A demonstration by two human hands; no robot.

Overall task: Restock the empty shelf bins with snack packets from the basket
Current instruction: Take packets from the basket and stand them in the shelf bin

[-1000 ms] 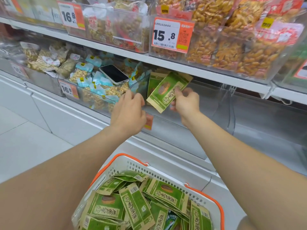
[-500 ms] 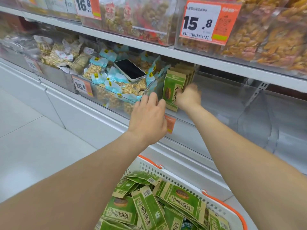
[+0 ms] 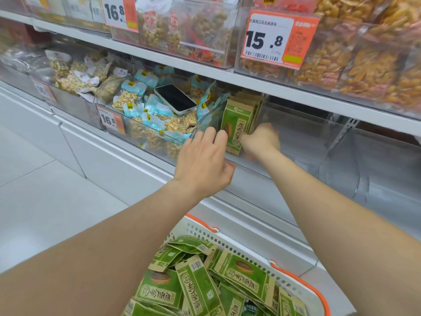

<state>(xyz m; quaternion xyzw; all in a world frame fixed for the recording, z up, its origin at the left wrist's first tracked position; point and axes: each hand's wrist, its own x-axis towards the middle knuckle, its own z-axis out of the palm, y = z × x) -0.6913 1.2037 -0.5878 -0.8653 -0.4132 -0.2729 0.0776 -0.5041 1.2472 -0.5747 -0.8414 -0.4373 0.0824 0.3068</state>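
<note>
Head view: the left hand's fingers (image 3: 219, 136) are lying fairly straight and relaxed over the front rim of the clear bin (image 3: 303, 144), their tips just beside the left edge of the front packet (image 3: 235, 131), and they are gripping nothing. The left hand (image 3: 205, 163) is reaching in from the lower left with its back turned up. The right hand (image 3: 262, 139) is sitting against the lower right side of the same packet. It is blurred, so I cannot tell whether its fingers are pinching the packet or only pressing on it.

That green packet is standing upright at the head of a row of packets (image 3: 254, 103), which is occupying the left end of the bin, close against its side wall. The rest of the bin's floor is showing bare to the right.

Just to the left, a phone (image 3: 175, 99) is lying face up on blue-wrapped nut packs (image 3: 150, 110) in the neighbouring bin, which is carrying a 16.5 price tag (image 3: 110, 119). Above, a 15.8 price tag (image 3: 273, 39) is hanging on the upper shelf (image 3: 227, 74).

Below the arms, the basket (image 3: 303, 279) is holding a loose heap of green packets (image 3: 239, 277).
</note>
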